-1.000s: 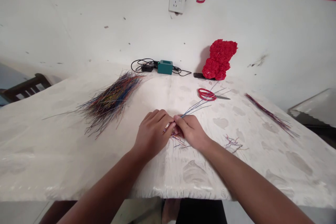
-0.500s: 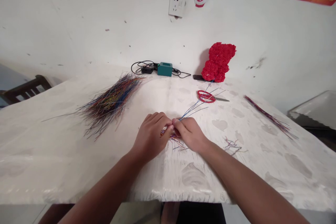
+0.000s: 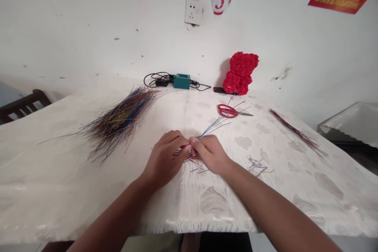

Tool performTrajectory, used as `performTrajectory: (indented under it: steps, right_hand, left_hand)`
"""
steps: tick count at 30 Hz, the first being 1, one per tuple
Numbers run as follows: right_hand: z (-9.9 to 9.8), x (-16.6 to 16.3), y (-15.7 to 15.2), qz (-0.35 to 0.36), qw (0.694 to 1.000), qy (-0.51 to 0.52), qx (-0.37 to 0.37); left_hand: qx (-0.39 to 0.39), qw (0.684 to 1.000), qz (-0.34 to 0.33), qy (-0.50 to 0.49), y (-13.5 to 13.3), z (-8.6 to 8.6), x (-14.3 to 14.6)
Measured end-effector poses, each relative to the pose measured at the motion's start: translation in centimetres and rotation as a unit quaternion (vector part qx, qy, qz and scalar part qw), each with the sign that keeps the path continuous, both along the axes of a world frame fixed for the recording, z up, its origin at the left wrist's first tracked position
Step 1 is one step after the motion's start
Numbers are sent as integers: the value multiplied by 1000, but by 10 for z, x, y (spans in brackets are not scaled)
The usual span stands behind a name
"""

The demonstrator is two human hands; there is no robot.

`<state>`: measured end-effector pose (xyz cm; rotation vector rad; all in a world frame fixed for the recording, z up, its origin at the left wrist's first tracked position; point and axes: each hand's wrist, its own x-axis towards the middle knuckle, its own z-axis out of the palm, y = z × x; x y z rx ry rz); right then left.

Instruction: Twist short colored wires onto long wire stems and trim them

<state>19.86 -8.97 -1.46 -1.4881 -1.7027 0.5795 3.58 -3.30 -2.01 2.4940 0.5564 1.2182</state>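
Note:
Near the middle of the table my two hands meet, thumbs and fingers pinched together. My right hand (image 3: pixel 210 152) is closed on several thin blue wires (image 3: pixel 211 127), whose free ends fan out up and to the right, over the scissors. My left hand (image 3: pixel 169 153) pinches at the near end of the same wires, its fingertips touching my right thumb. Just what sits between the left fingertips is hidden. Below the hands lies a small heap of short multicoloured wire pieces (image 3: pixel 195 158), partly covered by them.
Red-handled scissors (image 3: pixel 228 111) lie beyond my right hand. A large bundle of coloured wires (image 3: pixel 121 120) is at left, a thinner bundle (image 3: pixel 295 130) at right, with wire scraps (image 3: pixel 259 165) nearer. At the wall stand a teal box (image 3: pixel 182 81) with black cables and a red flowery figure (image 3: pixel 240 73).
The whole view has shifted slightly, so things appear a little lower and further left. My hands keep their pinch on the blue wires, with only a small change in finger position.

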Motion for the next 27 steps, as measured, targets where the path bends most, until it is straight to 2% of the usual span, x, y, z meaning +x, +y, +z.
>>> performTrajectory:
  steps: [6,10,14,27]
  right_hand:
    - [2,0,0,14,999,48,15]
    - [4,1,-1,51,996,66,12]
    - [4,1,-1,40,997,68,11]
    - [7,0,-1,20,994,110,-7]
  left_hand:
    - [-173,983,-55,15,-3,5,-5]
    - [-241,967,-76,34,-3,7,-7]
    - [-260,962,-71,39,-3,7,-7]
    - [-252,966,-42,25,-4,10,-3]
